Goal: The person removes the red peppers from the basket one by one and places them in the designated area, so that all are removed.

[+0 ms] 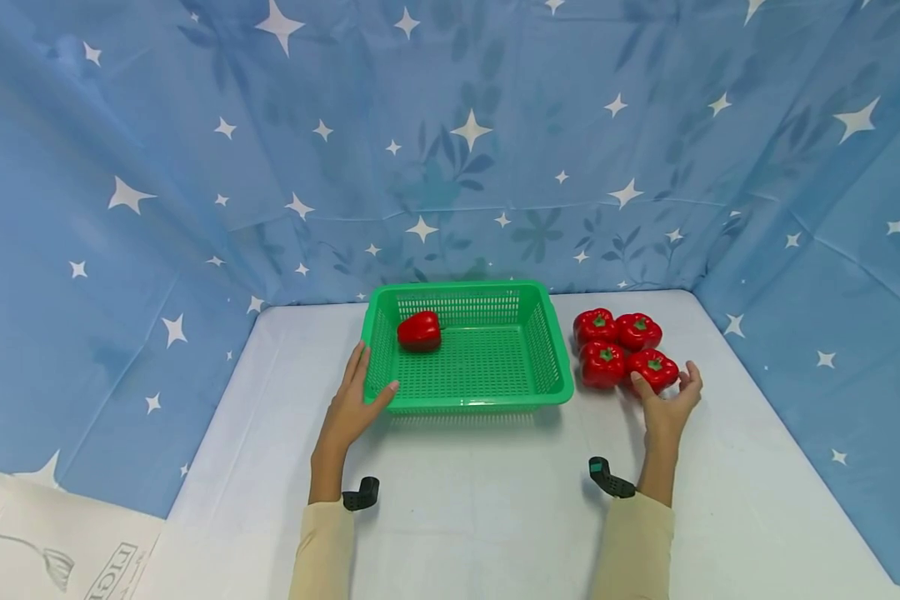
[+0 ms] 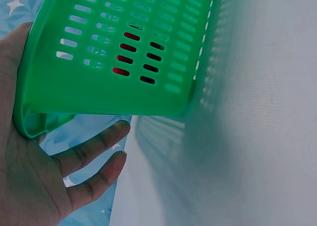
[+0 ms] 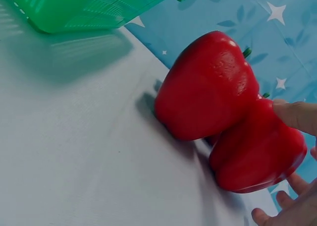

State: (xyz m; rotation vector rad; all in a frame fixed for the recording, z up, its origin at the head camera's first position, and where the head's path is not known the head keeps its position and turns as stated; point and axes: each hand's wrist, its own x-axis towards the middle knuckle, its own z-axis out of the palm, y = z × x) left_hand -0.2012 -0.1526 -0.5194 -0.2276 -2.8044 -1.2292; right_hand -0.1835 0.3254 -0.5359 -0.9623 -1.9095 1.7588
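In the head view, a green plastic basket (image 1: 461,407) sits on the white table with one red bell pepper (image 1: 420,332) lying on its side inside. My left hand (image 1: 351,410) is at the basket's left front corner, thumb and fingers spread along the rim; the left wrist view has the palm beside the basket rim (image 2: 30,87). Right of the basket, several red bell peppers stand clustered, stems up. Around the front right bell pepper (image 1: 651,369) my right hand (image 1: 667,404) is spread, thumb at its near side, fingers out to its right. In the right wrist view, the thumb (image 3: 297,116) overlaps that pepper (image 3: 260,149).
Close to the basket's right wall stand the other bell peppers, including the front left one (image 1: 602,364). A blue curtain (image 1: 450,167) with white stars rises behind the table (image 1: 480,517) and along both sides. Printed cloth (image 1: 52,542) shows at lower left.
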